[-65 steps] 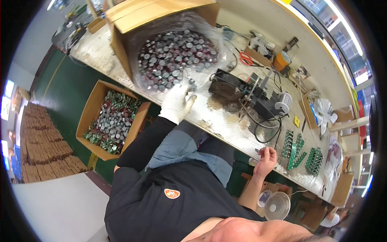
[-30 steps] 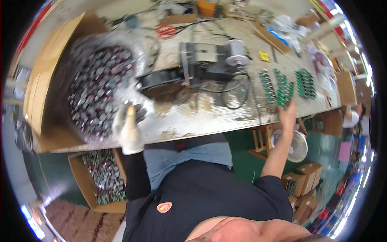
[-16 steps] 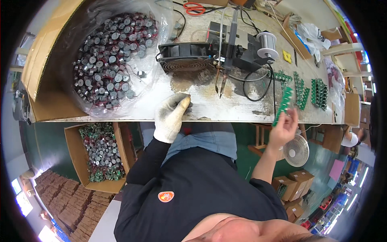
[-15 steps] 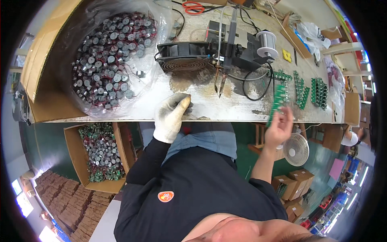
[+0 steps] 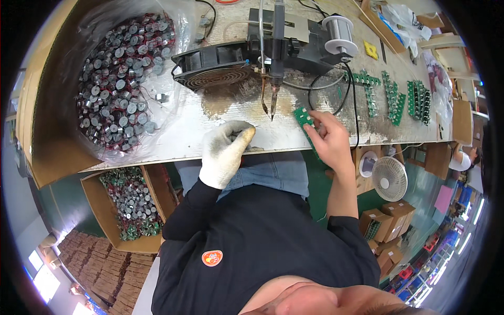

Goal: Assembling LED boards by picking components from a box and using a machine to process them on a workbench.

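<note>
My right hand [image 5: 332,140] grips a green circuit board strip [image 5: 302,116] by its edge, thumb and fingers closed on it near the table's front edge. The strip slants, its upper end close to the soldering iron [image 5: 274,89], which points tip down in a stand. In a white glove with stained fingertips, my left hand [image 5: 223,153] is closed in a pinch left of the iron. Whatever those fingers hold is too small or hidden to make out. Behind it stands a black fan [image 5: 212,65] with a round grille. A spool of solder wire [image 5: 339,38] sits beyond the iron.
Small round metal parts with red wires [image 5: 123,86] fill a plastic-lined carton [image 5: 55,144] at left. Green board strips [image 5: 394,100] lie at right near a yellow piece [image 5: 371,50]. Below the table stand a carton of wired boards [image 5: 134,202] and a white fan [image 5: 389,179].
My right hand has brought the board strip leftward from the right side, toward the iron. My left hand stays pinched in nearly the same place. The view has shifted slightly.
</note>
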Tool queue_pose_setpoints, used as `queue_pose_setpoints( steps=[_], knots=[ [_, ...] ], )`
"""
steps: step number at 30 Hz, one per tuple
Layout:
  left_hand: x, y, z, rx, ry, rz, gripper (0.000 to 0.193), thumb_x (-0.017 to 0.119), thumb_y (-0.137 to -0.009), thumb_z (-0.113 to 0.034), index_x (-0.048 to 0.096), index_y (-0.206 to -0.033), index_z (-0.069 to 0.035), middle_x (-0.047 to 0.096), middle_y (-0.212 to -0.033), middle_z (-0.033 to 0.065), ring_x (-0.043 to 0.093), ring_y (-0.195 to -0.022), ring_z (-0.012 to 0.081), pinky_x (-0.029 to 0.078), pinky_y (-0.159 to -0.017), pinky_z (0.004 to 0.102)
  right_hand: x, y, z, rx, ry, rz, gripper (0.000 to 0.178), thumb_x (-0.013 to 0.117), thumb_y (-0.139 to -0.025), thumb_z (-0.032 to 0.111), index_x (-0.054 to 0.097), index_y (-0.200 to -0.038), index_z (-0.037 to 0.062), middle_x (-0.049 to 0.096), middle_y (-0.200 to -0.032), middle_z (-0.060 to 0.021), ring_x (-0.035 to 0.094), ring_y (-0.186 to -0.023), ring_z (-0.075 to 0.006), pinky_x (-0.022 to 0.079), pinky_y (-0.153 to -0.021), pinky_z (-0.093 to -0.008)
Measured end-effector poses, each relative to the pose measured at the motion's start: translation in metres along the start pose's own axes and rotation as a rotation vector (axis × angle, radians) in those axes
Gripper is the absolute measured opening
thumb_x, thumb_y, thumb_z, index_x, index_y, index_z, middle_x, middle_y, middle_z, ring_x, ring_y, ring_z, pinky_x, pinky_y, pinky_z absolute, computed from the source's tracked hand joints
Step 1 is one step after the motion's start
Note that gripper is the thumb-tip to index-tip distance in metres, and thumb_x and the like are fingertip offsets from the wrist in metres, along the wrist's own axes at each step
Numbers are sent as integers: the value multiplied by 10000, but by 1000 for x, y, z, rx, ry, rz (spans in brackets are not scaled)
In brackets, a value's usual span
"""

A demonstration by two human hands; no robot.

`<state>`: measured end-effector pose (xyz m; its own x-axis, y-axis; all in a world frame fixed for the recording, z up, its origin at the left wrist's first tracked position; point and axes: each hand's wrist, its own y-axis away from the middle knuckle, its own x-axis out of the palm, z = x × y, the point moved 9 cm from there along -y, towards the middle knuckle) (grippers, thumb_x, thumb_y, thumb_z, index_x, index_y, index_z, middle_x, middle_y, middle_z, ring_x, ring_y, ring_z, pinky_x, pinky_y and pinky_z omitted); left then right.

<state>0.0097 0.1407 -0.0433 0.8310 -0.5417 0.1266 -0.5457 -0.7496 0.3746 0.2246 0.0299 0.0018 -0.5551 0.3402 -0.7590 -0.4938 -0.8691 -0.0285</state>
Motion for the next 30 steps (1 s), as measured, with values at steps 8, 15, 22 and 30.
queue_pose_setpoints(
  steps=[8,15,22,30],
  knots=[
    [12,0,-3,49,-166,-20,187,662,-883,-119,652,-972,45,628,-744,19,540,-649,49,444,-586,194,58,31,3,352,-965,185,266,642,-862,8,506,-1091,-1,614,-911,-49,577,-591,-54,426,-484,-187],
    [19,3,-5,62,-109,-46,157,652,-887,-95,631,-940,51,658,-793,57,608,-713,72,504,-647,223,77,32,24,301,-1082,252,315,620,-872,-14,456,-1141,-25,602,-987,-82,587,-655,-57,463,-504,-193],
    [17,2,-7,118,-185,-86,154,668,-873,-97,612,-902,44,657,-796,81,607,-699,84,507,-636,240,78,34,25,276,-1086,249,311,607,-879,-19,458,-1152,-34,609,-977,-75,587,-669,-57,467,-520,-194],
    [16,2,-7,89,-174,-106,162,681,-862,-99,608,-895,42,648,-767,79,603,-679,85,504,-614,239,80,33,27,235,-1077,240,293,604,-886,-14,474,-1147,-43,611,-951,-64,583,-674,-51,460,-540,-195]
  ],
)
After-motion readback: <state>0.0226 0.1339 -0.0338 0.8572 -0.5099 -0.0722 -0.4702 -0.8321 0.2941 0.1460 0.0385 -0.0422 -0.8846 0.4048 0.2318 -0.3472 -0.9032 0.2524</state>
